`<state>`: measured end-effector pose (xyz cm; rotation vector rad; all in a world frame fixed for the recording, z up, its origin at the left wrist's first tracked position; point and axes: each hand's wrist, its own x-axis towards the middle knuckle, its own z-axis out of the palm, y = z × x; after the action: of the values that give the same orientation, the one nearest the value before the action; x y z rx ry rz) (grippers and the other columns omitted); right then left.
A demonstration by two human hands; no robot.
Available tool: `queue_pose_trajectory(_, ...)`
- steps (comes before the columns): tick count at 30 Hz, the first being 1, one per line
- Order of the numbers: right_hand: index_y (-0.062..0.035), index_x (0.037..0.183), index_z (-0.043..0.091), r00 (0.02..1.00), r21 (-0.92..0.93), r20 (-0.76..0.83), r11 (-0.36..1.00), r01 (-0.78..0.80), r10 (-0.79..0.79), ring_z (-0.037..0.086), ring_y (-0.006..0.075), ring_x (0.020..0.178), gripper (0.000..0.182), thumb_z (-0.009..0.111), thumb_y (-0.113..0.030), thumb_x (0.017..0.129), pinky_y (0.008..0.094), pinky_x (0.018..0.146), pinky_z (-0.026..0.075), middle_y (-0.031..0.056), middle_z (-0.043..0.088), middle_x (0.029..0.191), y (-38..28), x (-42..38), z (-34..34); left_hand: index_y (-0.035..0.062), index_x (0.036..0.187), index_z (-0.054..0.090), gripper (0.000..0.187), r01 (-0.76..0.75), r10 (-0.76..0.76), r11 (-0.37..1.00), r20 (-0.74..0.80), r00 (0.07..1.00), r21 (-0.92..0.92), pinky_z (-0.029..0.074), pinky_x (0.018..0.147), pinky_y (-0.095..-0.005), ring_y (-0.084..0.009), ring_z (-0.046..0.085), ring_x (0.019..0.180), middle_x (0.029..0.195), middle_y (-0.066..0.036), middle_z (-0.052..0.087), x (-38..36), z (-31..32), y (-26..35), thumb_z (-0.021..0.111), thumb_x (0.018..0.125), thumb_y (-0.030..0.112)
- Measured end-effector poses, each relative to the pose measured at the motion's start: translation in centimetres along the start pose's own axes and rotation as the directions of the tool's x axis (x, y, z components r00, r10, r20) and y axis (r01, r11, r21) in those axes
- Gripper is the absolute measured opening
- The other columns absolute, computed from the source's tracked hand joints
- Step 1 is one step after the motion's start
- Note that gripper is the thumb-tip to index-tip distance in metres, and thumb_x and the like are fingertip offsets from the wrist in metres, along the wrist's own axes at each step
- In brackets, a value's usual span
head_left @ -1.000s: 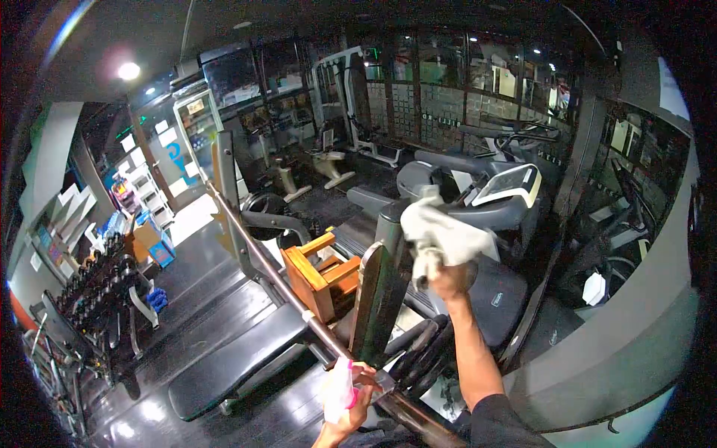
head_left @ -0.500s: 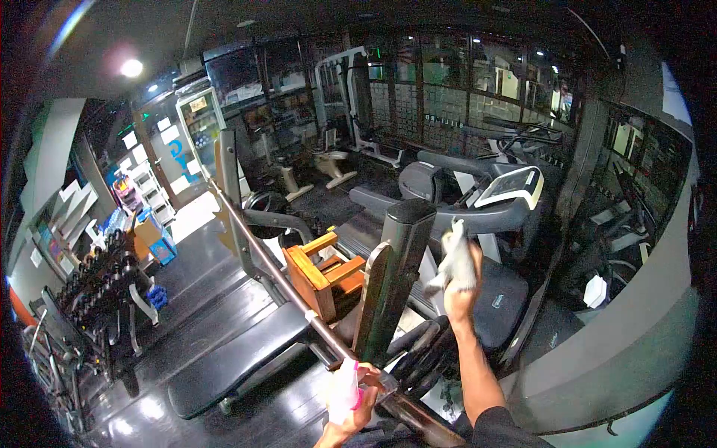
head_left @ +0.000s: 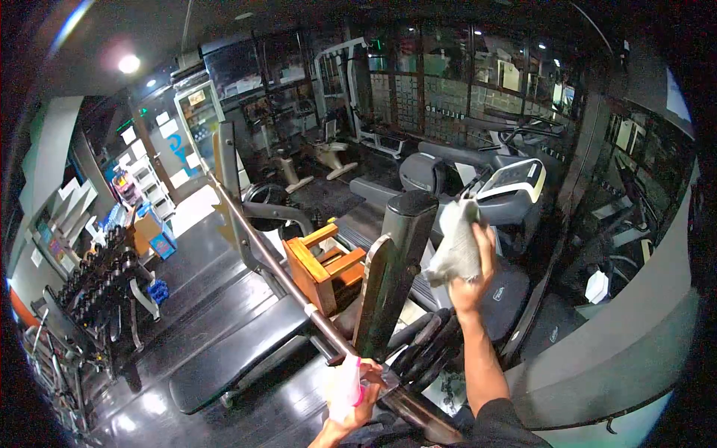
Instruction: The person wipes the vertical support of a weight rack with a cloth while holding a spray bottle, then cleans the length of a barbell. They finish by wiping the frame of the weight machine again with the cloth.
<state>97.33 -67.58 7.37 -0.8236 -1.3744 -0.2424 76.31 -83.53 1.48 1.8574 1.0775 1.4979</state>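
Note:
My right hand (head_left: 473, 280) is raised with its fingers closed around a crumpled grey-white cloth (head_left: 456, 250). The cloth is beside the top of a black padded upright post (head_left: 409, 224) and overlaps its edge in this view. Low in front of me, my left hand (head_left: 360, 409) grips a white and pink spray bottle (head_left: 344, 388). That bottle overlaps the near end of a long metal bar (head_left: 272, 267), which runs from the far rack upright down towards me.
A black bench (head_left: 239, 355) lies left of the bar. Behind the post stands a wooden box (head_left: 317, 280), with a treadmill (head_left: 504, 187) to the right. A dumbbell rack (head_left: 104, 280) lines the left side. A curved grey wall (head_left: 620, 351) borders the right.
My right hand has risen slightly and shifted right, and the cloth now shows broader and less blurred. My left hand stays nearly in place with the bottle.

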Motion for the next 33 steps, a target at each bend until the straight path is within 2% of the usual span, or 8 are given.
queue_pose_trajectory(4,-0.0107,0.109,0.061,0.901,-0.14,0.39,0.954,0.265,-0.193,0.04,0.0375,0.124,0.039,0.057,-0.001,0.072,0.0463,0.104,0.033,0.0133,0.046,0.133,-4.8,2.1,3.0,-0.0034,0.108,0.045,0.03,0.02,-0.019,0.999,0.049,0.999,-0.03,0.048,0.055,-0.0299,-0.0199,0.065,0.065,0.092,-0.014,0.061,-0.4,-0.1,-0.8,0.057,0.081,0.001)
queue_pose_trajectory(13,-0.0087,0.1,0.063,0.825,-0.113,0.527,0.945,0.308,-0.206,0.054,0.0292,0.112,0.025,0.058,-0.01,0.075,0.038,0.093,0.046,0.0077,0.058,0.119,-3.7,-4.6,0.7,-0.0031,0.104,0.043,0.021,0.055,-0.066,0.991,-0.089,0.994,-0.118,0.051,0.062,-0.0303,-0.0215,0.064,0.069,0.092,-0.015,0.056,-0.3,0.2,-0.6,0.048,0.084,-0.006)
queue_pose_trajectory(16,-0.0055,0.1,0.063,0.843,0.048,0.525,0.993,0.104,-0.113,0.058,0.0322,0.105,0.029,0.064,-0.015,0.073,0.038,0.09,0.048,0.0128,0.06,0.113,-3.9,-2.5,-1.1,-0.0034,0.103,0.045,0.019,0.103,-0.105,0.994,-0.083,0.991,-0.031,0.051,0.061,-0.0314,-0.021,0.064,0.067,0.092,-0.015,0.056,-0.2,0.1,-0.2,0.051,0.086,0.0)
queue_pose_trajectory(20,-0.0016,0.115,0.055,0.975,0.33,0.156,0.922,-0.2,0.156,0.056,0.0332,0.107,0.048,0.068,-0.01,0.069,0.0369,0.09,0.045,0.0172,0.057,0.117,-3.6,0.1,-0.5,-0.0037,0.106,0.047,0.03,0.13,-0.135,0.98,-0.019,0.991,-0.15,0.05,0.06,-0.0299,-0.0192,0.063,0.067,0.091,-0.014,0.058,-0.5,0.3,-1.2,0.059,0.085,0.012)
queue_pose_trajectory(22,-0.0003,0.117,0.054,0.978,0.03,0.161,0.992,0.125,-0.129,0.054,0.0325,0.11,0.05,0.065,-0.001,0.068,0.0368,0.094,0.042,0.0169,0.053,0.123,-3.7,1.7,0.0,-0.0032,0.106,0.047,0.028,0.077,-0.079,0.994,-0.037,0.996,-0.072,0.05,0.059,-0.0301,-0.0195,0.063,0.068,0.092,-0.014,0.059,-0.5,0.4,-1.2,0.06,0.085,0.011)
queue_pose_trajectory(24,-0.001,0.109,0.06,0.943,0.225,0.334,0.971,-0.076,-0.003,0.055,0.0346,0.108,0.034,0.063,-0.011,0.077,0.0384,0.091,0.046,0.0205,0.055,0.119,-5.0,0.8,1.8,-0.0034,0.105,0.048,0.028,0.077,-0.079,0.996,-0.027,0.997,-0.045,0.05,0.06,-0.0299,-0.0194,0.063,0.068,0.092,-0.015,0.059,-0.6,0.4,-1.5,0.059,0.084,0.01)
queue_pose_trajectory(26,-0.0034,0.112,0.061,0.936,-0.131,0.332,0.977,0.17,-0.118,0.049,0.0359,0.118,0.036,0.064,-0.012,0.077,0.0405,0.097,0.043,0.0228,0.051,0.125,-4.9,-2.4,4.3,-0.0036,0.105,0.048,0.027,0.077,-0.078,0.997,-0.009,0.997,-0.016,0.051,0.06,-0.0296,-0.0193,0.063,0.069,0.092,-0.015,0.059,-0.5,0.5,-1.2,0.059,0.084,0.009)
queue_pose_trajectory(33,-0.0095,0.121,0.056,0.869,0.011,0.47,0.986,0.169,-0.154,0.061,0.0336,0.102,0.045,0.051,-0.007,0.077,0.0396,0.079,0.053,0.0197,0.058,0.116,-3.8,-12.6,2.4,-0.004,0.102,0.05,0.023,0.119,-0.153,0.959,-0.117,0.981,-0.259,0.052,0.06,-0.0288,-0.0192,0.064,0.068,0.089,-0.013,0.059,-1.1,0.6,0.0,0.058,0.085,0.009)
